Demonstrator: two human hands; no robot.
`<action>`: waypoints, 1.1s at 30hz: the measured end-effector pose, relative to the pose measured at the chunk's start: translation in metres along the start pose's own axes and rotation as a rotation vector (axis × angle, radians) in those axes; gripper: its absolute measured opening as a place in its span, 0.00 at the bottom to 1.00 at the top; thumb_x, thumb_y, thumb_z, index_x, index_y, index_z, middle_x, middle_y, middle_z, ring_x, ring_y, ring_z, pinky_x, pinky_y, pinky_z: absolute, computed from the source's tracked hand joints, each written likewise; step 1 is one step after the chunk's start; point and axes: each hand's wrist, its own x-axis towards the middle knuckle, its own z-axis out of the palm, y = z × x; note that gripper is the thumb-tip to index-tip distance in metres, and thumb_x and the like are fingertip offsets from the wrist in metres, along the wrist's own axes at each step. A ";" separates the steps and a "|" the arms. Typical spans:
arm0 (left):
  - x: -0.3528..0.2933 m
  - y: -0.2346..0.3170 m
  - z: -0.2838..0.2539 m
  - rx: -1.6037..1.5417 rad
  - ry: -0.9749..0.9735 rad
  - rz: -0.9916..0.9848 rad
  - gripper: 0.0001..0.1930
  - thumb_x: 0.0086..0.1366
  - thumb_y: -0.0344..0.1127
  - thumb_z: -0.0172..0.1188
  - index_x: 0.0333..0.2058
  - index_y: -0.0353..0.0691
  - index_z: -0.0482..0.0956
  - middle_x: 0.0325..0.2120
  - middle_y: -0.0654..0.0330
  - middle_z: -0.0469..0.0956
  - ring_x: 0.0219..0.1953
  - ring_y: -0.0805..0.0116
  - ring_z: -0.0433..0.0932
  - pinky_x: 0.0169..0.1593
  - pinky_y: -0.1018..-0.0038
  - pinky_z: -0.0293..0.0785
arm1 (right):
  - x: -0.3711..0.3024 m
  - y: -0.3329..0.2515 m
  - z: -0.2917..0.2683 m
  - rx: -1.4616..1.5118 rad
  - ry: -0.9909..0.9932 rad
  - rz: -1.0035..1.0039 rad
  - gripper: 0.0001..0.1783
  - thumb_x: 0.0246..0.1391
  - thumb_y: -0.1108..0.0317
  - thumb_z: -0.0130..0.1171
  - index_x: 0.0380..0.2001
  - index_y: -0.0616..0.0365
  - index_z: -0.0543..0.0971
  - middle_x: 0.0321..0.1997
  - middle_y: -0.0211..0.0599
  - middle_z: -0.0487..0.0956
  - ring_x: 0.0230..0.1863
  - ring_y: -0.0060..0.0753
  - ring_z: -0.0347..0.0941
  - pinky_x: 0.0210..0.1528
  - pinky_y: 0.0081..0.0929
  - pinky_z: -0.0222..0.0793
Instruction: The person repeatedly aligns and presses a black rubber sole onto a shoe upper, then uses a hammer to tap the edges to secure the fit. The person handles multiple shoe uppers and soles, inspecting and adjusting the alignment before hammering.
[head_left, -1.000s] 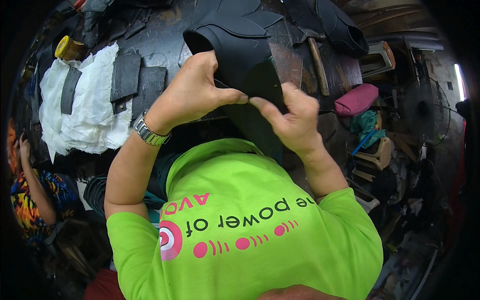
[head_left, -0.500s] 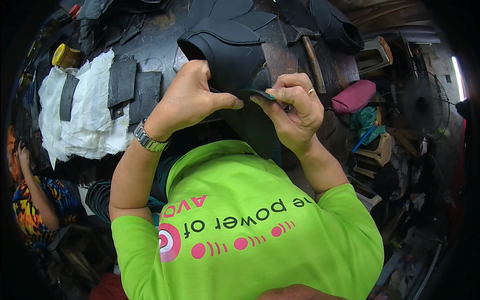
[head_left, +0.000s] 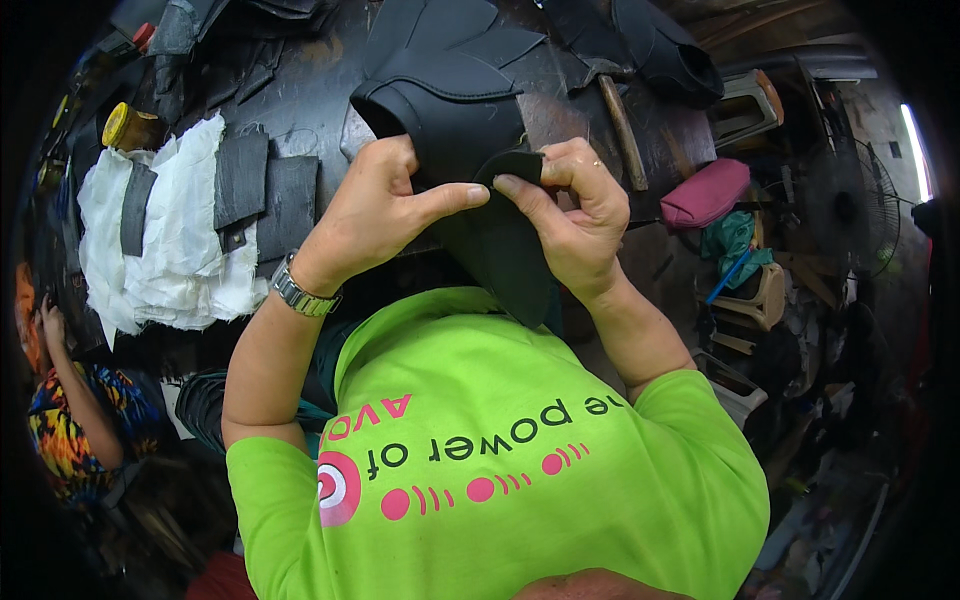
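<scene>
Both hands (head_left: pixel 378 205) grip the black piece (head_left: pixel 468 135), thumbtips close together at its edge.

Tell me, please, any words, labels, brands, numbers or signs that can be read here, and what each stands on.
Green shirt: dark and pink lettering, upside down in view and partly cut off at the sides; legible in part, but I won't copy it.
Round jar with yellow lid: any marking is too small to read.
Held black piece: no lettering visible.
</scene>
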 end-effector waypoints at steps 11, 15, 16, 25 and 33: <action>-0.006 0.008 0.003 -0.087 -0.027 -0.047 0.13 0.61 0.35 0.73 0.37 0.31 0.82 0.23 0.74 0.74 0.23 0.87 0.62 0.23 0.83 0.60 | 0.004 0.006 -0.007 0.070 -0.075 0.168 0.15 0.61 0.68 0.66 0.24 0.62 0.75 0.23 0.29 0.71 0.25 0.19 0.64 0.28 0.22 0.60; -0.006 0.004 0.007 -0.183 0.019 -0.026 0.14 0.60 0.36 0.74 0.36 0.31 0.82 0.23 0.73 0.75 0.23 0.86 0.63 0.23 0.82 0.61 | 0.012 0.007 -0.012 0.252 -0.200 0.538 0.13 0.62 0.67 0.65 0.25 0.60 0.77 0.26 0.23 0.74 0.26 0.17 0.65 0.28 0.21 0.61; -0.006 0.003 0.007 -0.171 0.018 -0.030 0.15 0.60 0.37 0.74 0.36 0.31 0.81 0.23 0.73 0.75 0.23 0.86 0.63 0.23 0.82 0.61 | 0.014 0.007 -0.011 0.337 -0.202 0.598 0.11 0.62 0.67 0.65 0.27 0.60 0.77 0.27 0.23 0.75 0.27 0.16 0.66 0.30 0.19 0.63; -0.007 0.013 0.000 0.344 0.087 0.130 0.21 0.54 0.40 0.78 0.35 0.31 0.79 0.21 0.58 0.76 0.21 0.72 0.70 0.26 0.74 0.69 | 0.027 0.011 -0.001 0.762 -0.047 0.629 0.09 0.61 0.78 0.59 0.44 0.60 0.76 0.36 0.29 0.79 0.38 0.15 0.75 0.44 0.16 0.74; -0.024 0.014 0.003 0.480 0.228 0.132 0.22 0.44 0.41 0.81 0.33 0.36 0.80 0.26 0.57 0.80 0.29 0.60 0.77 0.38 0.69 0.73 | 0.030 -0.010 -0.009 0.697 -0.293 0.898 0.15 0.60 0.69 0.60 0.49 0.64 0.78 0.39 0.33 0.84 0.37 0.24 0.80 0.42 0.21 0.78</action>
